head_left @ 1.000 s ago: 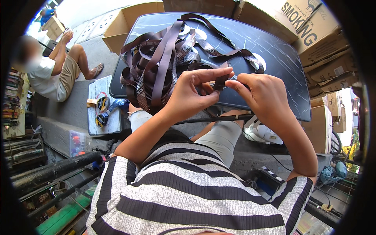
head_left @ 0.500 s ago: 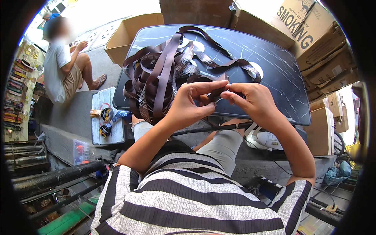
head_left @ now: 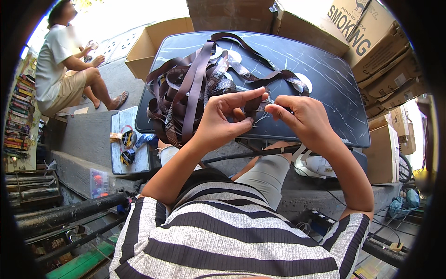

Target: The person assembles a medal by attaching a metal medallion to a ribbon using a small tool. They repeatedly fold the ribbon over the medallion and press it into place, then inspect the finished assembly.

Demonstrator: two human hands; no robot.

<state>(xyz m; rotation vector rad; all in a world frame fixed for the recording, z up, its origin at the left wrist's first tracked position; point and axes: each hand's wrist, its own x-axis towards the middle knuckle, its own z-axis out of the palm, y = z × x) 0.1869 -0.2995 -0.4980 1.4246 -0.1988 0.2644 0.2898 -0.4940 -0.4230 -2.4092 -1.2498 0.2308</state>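
Over the near edge of the black marbled table (head_left: 332, 109), my left hand (head_left: 219, 116) pinches a short folded length of dark brown strap (head_left: 251, 108) between thumb and fingers. My right hand (head_left: 304, 116) is closed just to its right, thumb against the curled fingers. Something thin and dark shows at those fingertips, too small to name. A tangled heap of brown printed straps (head_left: 183, 93) lies beyond my left hand. One strap trails across the tabletop to a white round disc (head_left: 304, 83); more white discs lie among the straps.
Cardboard boxes (head_left: 376, 60) are stacked at the right, and an open carton (head_left: 155, 42) stands behind the table. A low white stand (head_left: 123, 160) at the left carries tape rolls (head_left: 128, 138). A seated person (head_left: 62, 69) is farther left. Black pipes (head_left: 69, 216) run at lower left.
My right hand has drawn slightly away from the strap in my left hand, widening the gap between them. The seated person sits more upright and farther left in view.
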